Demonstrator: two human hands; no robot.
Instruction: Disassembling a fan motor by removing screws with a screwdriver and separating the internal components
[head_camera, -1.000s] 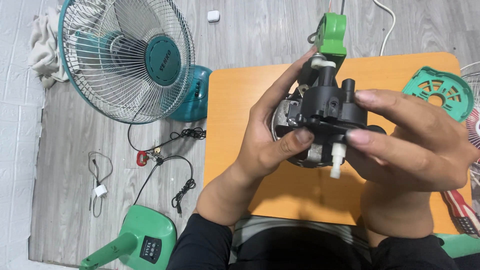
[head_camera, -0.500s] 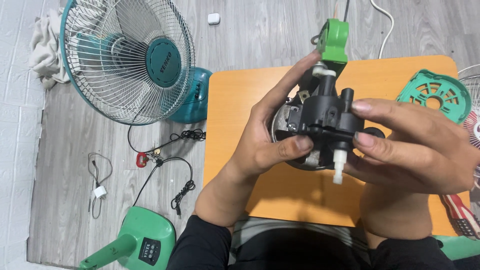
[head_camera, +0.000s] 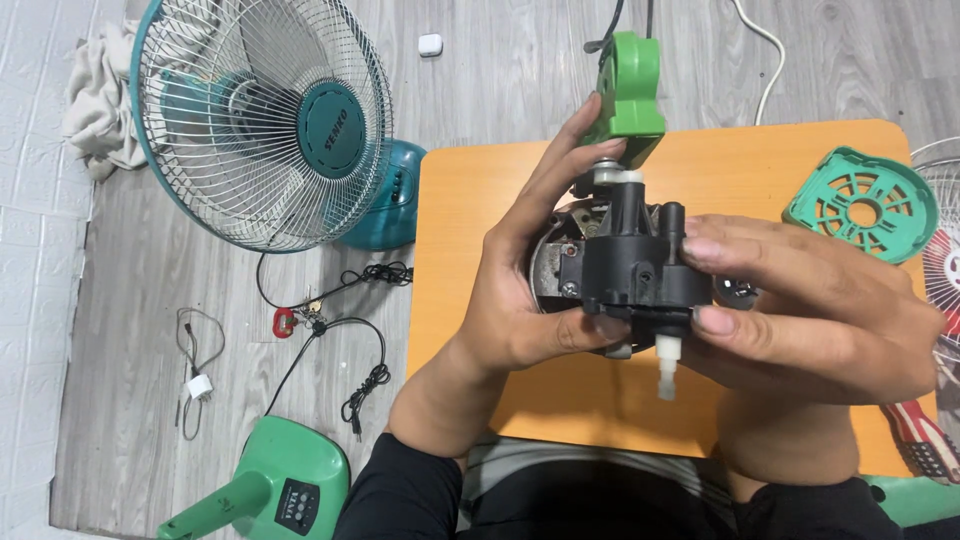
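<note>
Fan motor (head_camera: 625, 275), black moulded plastic, long axis vertical, white shaft toward wearer; left hand (head_camera: 525, 290) and right hand (head_camera: 810, 310) clasp it.

Seen from above, a person's two bare hands: the left hand (head_camera: 520, 290) and the right hand (head_camera: 810, 310). No rings or watch show. Black long sleeves (head_camera: 410, 495) are pushed up the forearms, ending below the elbows.
</note>
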